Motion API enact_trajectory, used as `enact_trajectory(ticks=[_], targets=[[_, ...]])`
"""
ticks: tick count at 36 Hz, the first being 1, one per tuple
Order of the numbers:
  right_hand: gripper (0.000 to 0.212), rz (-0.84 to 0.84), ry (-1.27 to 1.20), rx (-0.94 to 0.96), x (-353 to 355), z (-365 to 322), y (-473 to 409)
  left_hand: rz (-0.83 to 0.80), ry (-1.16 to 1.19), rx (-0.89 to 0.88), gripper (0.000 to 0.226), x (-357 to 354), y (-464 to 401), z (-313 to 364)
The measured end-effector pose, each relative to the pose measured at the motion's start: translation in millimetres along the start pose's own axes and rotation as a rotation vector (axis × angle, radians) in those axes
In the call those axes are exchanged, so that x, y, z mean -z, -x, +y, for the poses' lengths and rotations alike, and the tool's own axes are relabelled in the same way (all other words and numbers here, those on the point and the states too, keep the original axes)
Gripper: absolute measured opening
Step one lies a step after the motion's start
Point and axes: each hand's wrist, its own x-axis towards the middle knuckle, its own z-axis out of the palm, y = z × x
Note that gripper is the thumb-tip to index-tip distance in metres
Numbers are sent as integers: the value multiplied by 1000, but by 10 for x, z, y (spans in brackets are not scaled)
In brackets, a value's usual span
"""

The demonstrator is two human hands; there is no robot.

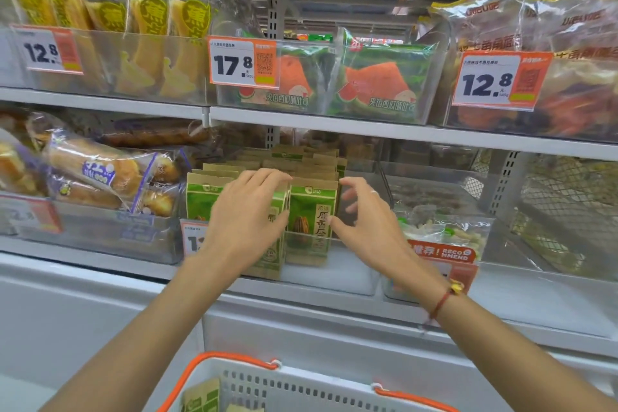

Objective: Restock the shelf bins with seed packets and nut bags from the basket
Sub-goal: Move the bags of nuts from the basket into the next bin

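Both arms outstretched, left hand point(249, 214) flat, right hand point(363, 216) fingers spread

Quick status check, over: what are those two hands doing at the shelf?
Left hand presses the green seed packets. Right hand open beside them, empty. Basket waits below.
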Motion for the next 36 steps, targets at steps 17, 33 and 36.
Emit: enact_trajectory(ticks=[17, 33, 36], targets=[[26, -932, 229, 66, -1404, 23, 1344, -540, 44, 824, 9, 107, 2177, -629], [71, -810, -648, -1013, -2721, 136, 2098, -922, 285, 719, 55, -990, 3287, -514], [85, -739, -615, -1066, -2849, 135, 2043, -949, 215, 753, 48, -1093, 3251, -502]])
